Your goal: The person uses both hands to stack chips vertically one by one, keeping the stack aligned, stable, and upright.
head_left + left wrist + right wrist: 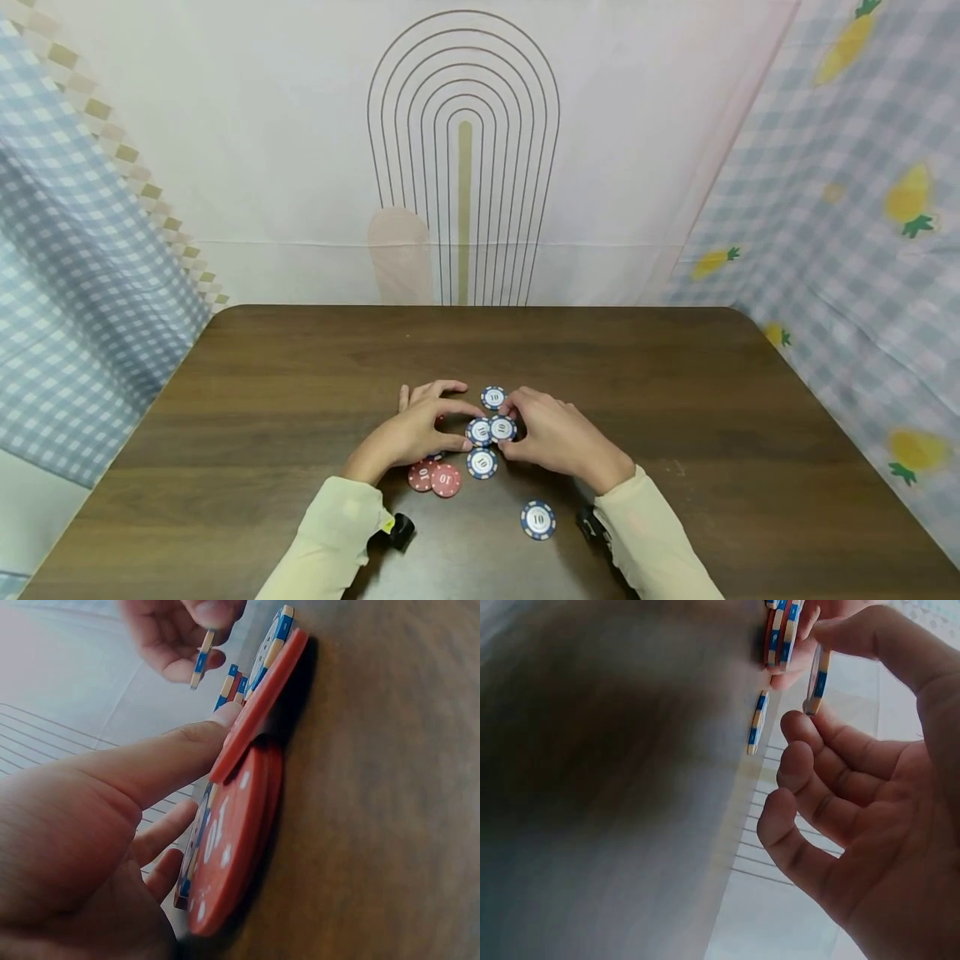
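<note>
My right hand [558, 435] pinches a blue-and-white poker chip [502, 428] marked 10 between thumb and fingers. In the right wrist view that chip [817, 682] is on edge to the camera, above the table. My left hand [408, 433] holds the sides of a small stack of chips [478, 432], thumb on the near side and forefinger on the far side. Red and blue edges show in this stack [781, 637] in the right wrist view. The held chip overlaps the stack's right side in the head view.
Blue chips lie behind the stack [493, 397], in front of it [482, 463] and nearer the front [537, 520]. Red chips [446, 481] overlap below my left hand, partly hiding a blue one. All are on a brown wooden table [300, 358], with a patterned cloth [300, 125] behind.
</note>
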### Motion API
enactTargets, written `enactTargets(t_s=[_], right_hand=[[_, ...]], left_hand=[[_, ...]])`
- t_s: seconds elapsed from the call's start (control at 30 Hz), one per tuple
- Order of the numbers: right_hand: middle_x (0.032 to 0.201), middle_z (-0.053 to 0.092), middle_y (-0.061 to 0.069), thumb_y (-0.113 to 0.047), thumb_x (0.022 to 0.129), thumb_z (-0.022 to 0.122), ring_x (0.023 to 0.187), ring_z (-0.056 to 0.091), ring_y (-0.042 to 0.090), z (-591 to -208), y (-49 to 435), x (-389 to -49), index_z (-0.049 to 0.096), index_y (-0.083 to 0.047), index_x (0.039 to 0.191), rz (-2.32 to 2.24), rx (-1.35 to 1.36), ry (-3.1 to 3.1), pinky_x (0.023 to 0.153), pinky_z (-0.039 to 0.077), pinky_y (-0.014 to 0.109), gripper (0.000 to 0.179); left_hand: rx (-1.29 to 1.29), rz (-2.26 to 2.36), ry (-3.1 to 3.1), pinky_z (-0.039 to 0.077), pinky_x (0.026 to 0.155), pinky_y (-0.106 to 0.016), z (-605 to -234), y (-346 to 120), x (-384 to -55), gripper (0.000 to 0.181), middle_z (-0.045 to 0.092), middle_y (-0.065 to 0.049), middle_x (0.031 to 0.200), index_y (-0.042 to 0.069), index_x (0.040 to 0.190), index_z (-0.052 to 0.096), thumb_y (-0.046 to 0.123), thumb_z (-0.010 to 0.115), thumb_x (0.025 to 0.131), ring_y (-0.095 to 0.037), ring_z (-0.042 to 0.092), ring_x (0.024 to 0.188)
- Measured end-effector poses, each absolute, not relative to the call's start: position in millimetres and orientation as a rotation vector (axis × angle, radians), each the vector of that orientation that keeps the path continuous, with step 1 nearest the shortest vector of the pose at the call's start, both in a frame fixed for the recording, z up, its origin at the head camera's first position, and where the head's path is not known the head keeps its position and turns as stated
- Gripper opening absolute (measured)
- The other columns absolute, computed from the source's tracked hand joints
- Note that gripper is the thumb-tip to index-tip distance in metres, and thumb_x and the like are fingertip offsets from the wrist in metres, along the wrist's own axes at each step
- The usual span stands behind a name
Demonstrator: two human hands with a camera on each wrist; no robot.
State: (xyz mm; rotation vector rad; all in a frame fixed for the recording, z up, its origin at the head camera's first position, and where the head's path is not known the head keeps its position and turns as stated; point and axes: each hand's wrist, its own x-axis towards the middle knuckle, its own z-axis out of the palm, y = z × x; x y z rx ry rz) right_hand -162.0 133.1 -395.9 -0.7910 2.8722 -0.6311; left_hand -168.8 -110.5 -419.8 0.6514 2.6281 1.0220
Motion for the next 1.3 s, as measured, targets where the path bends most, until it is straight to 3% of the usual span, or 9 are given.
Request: enactTargets(t_s=[0.67, 1.3], right_hand=[[0.095, 0.065, -0.007, -0.027, 0.087, 0.086, 0.083, 0.06, 0.009, -398, 115, -168, 0.07, -0.013, 0.108, -0.72, -0.764, 2.833, 0.072, 0.054, 0.036, 0.03], [0.096, 0.064, -0.006, -0.028, 0.089, 0.086, 0.083, 0.06, 0.009, -404, 111, -170, 0.069, -0.013, 0.109, -0.74, -0.801, 2.785, 0.075, 0.053, 0.034, 0.03]], left_hand=[[0.7, 1.038, 2.642, -0.009, 0.118, -0.076, -421, -111, -172, 0.038, 0.046, -0.009, 0.159, 0.024, 0.128, 0.077, 0.022, 0.085, 0.091, -0.046, 0.029, 0.15], [0.668, 1.053, 2.643, -0.01, 0.119, -0.075, -425, -113, -170, 0.037, 0.046, -0.008, 0.159, 0.024, 0.128, 0.077, 0.022, 0.085, 0.091, -0.045, 0.028, 0.151]])
